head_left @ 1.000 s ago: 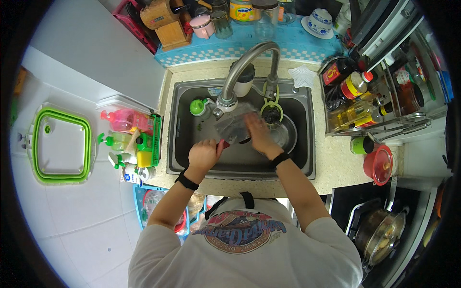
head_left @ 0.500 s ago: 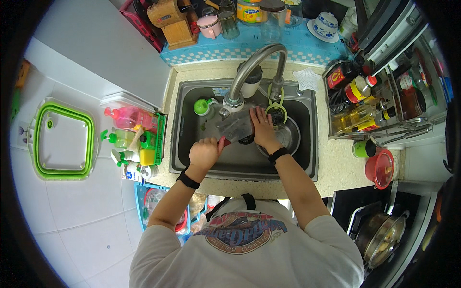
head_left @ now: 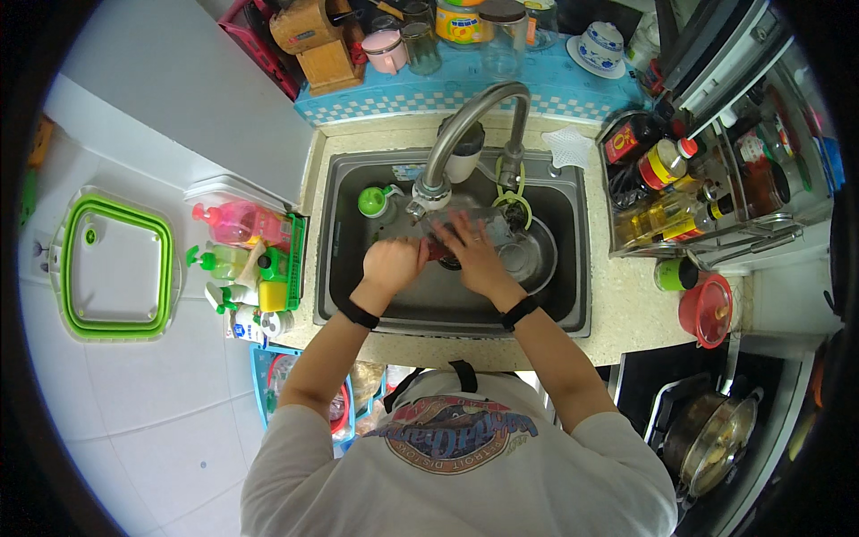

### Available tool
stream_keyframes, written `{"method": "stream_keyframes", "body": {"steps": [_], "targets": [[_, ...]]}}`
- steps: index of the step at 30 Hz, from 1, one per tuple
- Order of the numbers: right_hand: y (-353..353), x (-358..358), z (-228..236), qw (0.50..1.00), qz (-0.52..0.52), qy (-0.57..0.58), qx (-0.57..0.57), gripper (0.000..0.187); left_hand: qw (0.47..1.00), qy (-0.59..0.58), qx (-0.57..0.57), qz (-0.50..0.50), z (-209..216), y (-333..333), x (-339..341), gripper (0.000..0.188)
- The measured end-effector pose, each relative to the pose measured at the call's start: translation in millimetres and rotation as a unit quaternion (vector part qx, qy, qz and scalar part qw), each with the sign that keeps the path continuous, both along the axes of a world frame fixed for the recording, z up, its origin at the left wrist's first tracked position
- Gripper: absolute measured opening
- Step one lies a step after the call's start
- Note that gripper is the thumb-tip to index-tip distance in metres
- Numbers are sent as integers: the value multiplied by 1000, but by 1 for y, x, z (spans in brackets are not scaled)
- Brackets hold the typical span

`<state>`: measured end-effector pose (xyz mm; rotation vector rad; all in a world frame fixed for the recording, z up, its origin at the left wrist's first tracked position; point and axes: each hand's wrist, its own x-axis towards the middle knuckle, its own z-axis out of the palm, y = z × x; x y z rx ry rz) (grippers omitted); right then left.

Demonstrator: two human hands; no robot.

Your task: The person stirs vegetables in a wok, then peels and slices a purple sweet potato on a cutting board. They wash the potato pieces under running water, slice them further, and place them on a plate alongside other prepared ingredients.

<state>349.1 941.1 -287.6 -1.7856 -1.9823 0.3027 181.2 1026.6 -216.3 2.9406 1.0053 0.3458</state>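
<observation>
Over the sink point(head_left: 586, 268), my left hand point(head_left: 394, 267) is a fist around the reddish handle of what looks like a broad-bladed kitchen knife point(head_left: 491, 220). The blade is grey and points up and right, below the faucet point(head_left: 438, 170). My right hand point(head_left: 476, 258) lies on the blade with fingers stretched and spread, slightly blurred, covering part of it. A round metal bowl point(head_left: 546, 259) stands in the sink to the right, beside a yellow-green ring-handled item point(head_left: 526, 206). The green-capped bottle point(head_left: 372, 200) is at the sink's left.
On the left are a green rack point(head_left: 297, 259) with soap bottles and a yellow sponge point(head_left: 274, 295). Sauce bottles point(head_left: 662, 170) fill a metal shelf on the right, above a red pot point(head_left: 707, 309). A lidded pan point(head_left: 716, 443) sits on the stove. Jars and a knife block point(head_left: 327, 63) line the back ledge.
My left hand has moved slightly right and up. The blade has swung to the right, and my right hand has slid left and down along it toward the handle.
</observation>
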Motion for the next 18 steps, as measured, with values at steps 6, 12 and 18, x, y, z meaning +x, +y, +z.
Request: {"method": "stream_keyframes", "body": {"steps": [6,12,18], "targets": [[4,20,-5,993,-50,16,-105,88,999,32,-15,-33,-5,8,13,36],[5,11,-7,999,-22,22,-38,87,998,47,-15,-43,-10,6,26,37],[-1,24,-24,981,-173,-45,-74,72,998,41,-34,-12,-10,8,29,35]]}}
